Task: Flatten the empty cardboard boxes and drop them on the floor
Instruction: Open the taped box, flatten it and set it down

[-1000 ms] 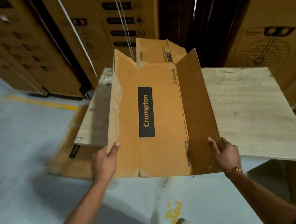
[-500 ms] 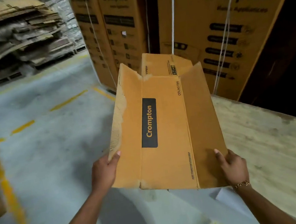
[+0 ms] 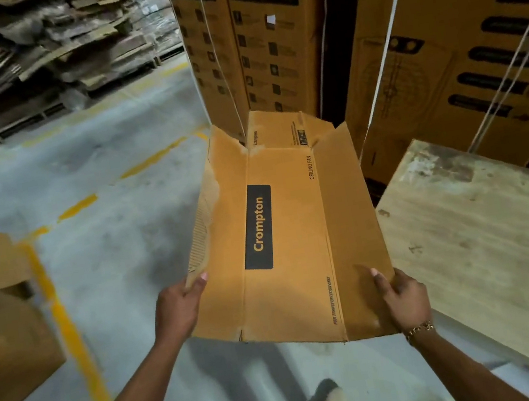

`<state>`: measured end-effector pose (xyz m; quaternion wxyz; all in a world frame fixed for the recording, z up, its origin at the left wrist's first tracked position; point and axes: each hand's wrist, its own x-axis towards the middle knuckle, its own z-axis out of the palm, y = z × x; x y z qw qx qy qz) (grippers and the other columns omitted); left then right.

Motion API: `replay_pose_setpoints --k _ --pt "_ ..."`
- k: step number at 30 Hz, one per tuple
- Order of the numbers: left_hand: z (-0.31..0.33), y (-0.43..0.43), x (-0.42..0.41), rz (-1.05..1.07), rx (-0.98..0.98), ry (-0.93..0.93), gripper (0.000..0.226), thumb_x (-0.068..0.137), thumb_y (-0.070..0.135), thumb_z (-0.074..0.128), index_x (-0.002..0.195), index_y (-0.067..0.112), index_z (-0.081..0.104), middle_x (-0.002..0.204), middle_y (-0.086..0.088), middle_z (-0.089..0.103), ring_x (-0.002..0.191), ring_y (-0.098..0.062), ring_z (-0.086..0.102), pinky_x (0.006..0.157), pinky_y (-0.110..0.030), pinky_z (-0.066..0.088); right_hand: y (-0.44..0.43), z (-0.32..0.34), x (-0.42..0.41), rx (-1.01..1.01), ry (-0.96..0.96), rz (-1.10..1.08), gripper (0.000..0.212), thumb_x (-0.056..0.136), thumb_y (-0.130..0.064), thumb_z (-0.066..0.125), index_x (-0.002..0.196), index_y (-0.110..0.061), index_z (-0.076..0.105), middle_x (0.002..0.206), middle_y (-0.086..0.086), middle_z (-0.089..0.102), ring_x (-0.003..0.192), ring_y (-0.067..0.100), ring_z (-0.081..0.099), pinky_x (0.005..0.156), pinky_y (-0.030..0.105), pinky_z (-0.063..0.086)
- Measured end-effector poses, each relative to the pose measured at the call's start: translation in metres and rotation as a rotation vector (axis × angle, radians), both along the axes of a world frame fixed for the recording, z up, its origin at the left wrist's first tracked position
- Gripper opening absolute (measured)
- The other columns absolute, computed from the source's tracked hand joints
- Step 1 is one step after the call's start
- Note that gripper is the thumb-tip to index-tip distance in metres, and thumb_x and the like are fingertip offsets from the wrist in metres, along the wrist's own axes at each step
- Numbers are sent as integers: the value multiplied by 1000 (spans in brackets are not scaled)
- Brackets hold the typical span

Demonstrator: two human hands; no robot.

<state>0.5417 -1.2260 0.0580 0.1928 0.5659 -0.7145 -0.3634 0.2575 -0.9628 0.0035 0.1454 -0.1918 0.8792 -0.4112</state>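
Note:
A flattened brown cardboard box with a black "Crompton" label hangs in the air in front of me, over the grey floor. Its left flap is torn along the edge. My left hand grips the near left edge, thumb on top. At the near right corner my right hand grips the box, thumb on the top face. A gold bracelet sits on that wrist. The far end flaps of the box stand up slightly.
A pale wooden table top lies to the right. Tall strapped Crompton cartons stand straight ahead and to the right. An open cardboard box sits on the floor at the left by a yellow line. Stacked flattened cardboard fills the far left.
The view has swung to the left, away from the table and toward the open floor. Both hands keep their hold on the flattened box, which moved left with them.

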Motion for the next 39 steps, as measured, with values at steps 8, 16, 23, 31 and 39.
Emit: replay_pose_setpoints --k 8,16,23,31,39 --pt "-40 -100 -28 -17 84 -139 42 95 51 56 106 15 75 88 -7 71 80 -27 64 65 -33 44 -92 -36 -18 77 -211 13 51 95 -49 52 110 -3 67 100 15 72 69 13 58 58 23 42" --pt "-84 -188 -69 -78 186 -197 42 94 52 58 110 17 75 97 -10 74 85 -29 66 75 -38 50 -162 -68 -30 107 -395 -85 37 87 -61 53 102 -27 60 93 -2 67 84 22 66 87 43 55" --pt "-138 -290 -133 -271 251 -179 36 95 50 56 102 21 76 83 0 72 77 -20 68 71 -33 52 -228 -117 -49 190 -458 -252 44 89 -59 53 110 -21 63 94 2 71 76 18 68 80 36 56" --pt "-228 -446 -253 -531 207 -302 40 94 47 59 90 10 73 68 -10 65 72 -32 65 66 -37 45 -345 -184 -81 221 -446 -478 50 95 -45 55 117 -2 65 106 18 71 81 28 65 86 40 54" --pt "-343 -501 -292 -640 48 -271 44 101 44 47 105 6 71 74 -10 66 66 -25 58 63 -33 41 -404 -292 -83 183 -447 -680 55 95 -48 52 124 -3 63 118 17 68 103 37 65 96 46 50"
